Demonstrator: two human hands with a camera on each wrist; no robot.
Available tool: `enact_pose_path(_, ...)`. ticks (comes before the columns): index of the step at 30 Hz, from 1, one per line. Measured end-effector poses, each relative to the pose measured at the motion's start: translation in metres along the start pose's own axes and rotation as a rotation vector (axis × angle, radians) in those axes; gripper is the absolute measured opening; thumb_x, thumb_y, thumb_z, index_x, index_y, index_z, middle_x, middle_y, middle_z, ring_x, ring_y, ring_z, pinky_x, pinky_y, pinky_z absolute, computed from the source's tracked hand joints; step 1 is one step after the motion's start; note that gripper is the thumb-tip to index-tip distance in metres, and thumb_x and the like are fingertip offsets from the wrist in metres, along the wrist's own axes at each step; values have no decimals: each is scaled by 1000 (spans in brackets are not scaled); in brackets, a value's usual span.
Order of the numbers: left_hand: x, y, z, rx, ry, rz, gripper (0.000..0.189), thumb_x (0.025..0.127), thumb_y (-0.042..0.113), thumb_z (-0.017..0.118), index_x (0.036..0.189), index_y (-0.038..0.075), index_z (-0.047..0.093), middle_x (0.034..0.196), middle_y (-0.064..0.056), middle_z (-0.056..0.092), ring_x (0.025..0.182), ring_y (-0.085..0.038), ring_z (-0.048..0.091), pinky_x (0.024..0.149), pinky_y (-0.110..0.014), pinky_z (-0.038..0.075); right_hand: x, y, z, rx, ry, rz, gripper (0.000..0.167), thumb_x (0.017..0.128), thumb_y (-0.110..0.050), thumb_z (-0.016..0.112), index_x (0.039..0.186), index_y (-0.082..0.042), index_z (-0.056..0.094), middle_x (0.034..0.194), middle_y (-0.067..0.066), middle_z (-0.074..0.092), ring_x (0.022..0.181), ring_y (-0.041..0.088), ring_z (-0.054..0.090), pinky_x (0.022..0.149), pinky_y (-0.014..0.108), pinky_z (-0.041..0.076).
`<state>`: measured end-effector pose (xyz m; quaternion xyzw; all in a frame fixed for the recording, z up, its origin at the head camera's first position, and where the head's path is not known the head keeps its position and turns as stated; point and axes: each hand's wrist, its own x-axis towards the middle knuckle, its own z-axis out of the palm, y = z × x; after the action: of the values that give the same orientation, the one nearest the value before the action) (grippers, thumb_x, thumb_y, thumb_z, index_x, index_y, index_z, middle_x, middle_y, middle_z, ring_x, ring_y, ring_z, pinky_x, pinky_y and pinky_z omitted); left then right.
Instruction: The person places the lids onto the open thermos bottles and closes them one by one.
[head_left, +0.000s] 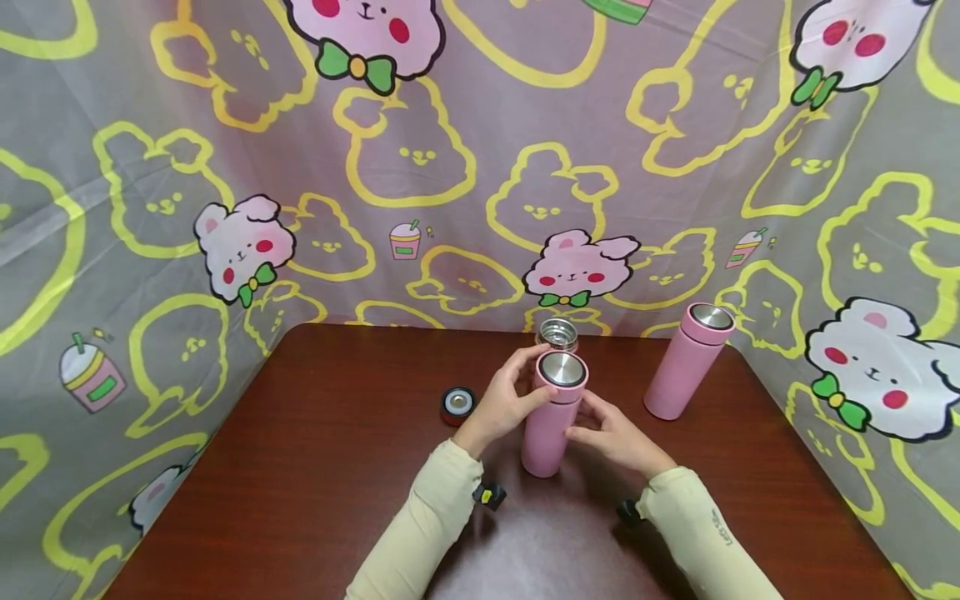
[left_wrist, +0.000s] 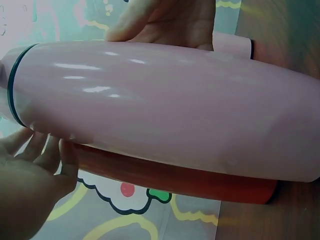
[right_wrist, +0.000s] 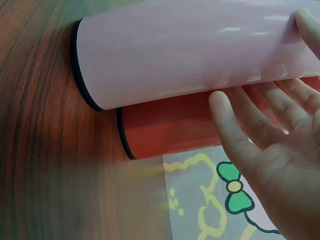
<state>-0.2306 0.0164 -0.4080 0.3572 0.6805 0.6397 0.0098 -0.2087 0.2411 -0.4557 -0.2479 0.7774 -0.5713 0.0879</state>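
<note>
A pink thermos (head_left: pixel 547 437) with a silver-topped lid is upright between both hands. My left hand (head_left: pixel 506 396) grips it near the lid, fingers and thumb on opposite sides. Lower down, my right hand (head_left: pixel 618 435) holds the body; the right wrist view shows the thumb on one side and the fingers (right_wrist: pixel 227 120) on the other. Right behind is a red thermos (right_wrist: pixel 165 130), its bare metal mouth (head_left: pixel 557 333) showing in the head view and most of its body hidden. Whether the pink thermos's base touches the table cannot be told.
A loose dark and red lid (head_left: pixel 457 402), its grey inner side up, lies left of the hands. Another pink thermos (head_left: pixel 682 371) with its lid on stands at the right. The brown table (head_left: pixel 337 467) ends at a patterned curtain (head_left: pixel 450 167) behind and at the sides.
</note>
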Motion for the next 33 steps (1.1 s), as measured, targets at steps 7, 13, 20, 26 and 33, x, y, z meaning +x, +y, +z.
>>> enact_pose_path(7,-1,-4,1,40,73,41,71,79,51,71,134,14,45,118,-5,58,101,-18,57,82,-48,46,1,-6,1,-23,6,-2,63,90,-3,63,144,-4,32,139,18,44,120,35,49,91,32,46)
enact_pose_path(13,0,-9,0,-27,10,80,54,92,32,61,138,10,42,123,-11,57,106,-16,53,88,-40,44,2,-6,1,-16,-4,-1,63,90,-3,62,145,-4,32,138,19,44,119,35,50,91,32,47)
enact_pose_path(20,2,-8,0,-123,-111,83,54,90,12,40,141,-3,32,135,-23,43,118,-18,45,98,-33,37,4,2,0,8,-21,-19,63,89,-7,65,144,-8,34,137,16,47,119,30,51,91,30,46)
enact_pose_path(26,-4,15,-2,-72,-71,74,54,90,5,44,140,-10,31,133,-27,43,115,-18,46,97,-35,38,4,5,2,0,-14,-45,60,89,-8,65,142,-6,36,135,17,48,118,22,53,92,29,45)
enact_pose_path(33,-8,25,-1,-59,5,62,66,89,24,67,137,-7,34,119,-23,53,100,-15,52,86,-45,42,3,4,2,-4,-7,-62,58,89,-6,64,141,-4,37,134,18,48,116,14,54,91,27,45)
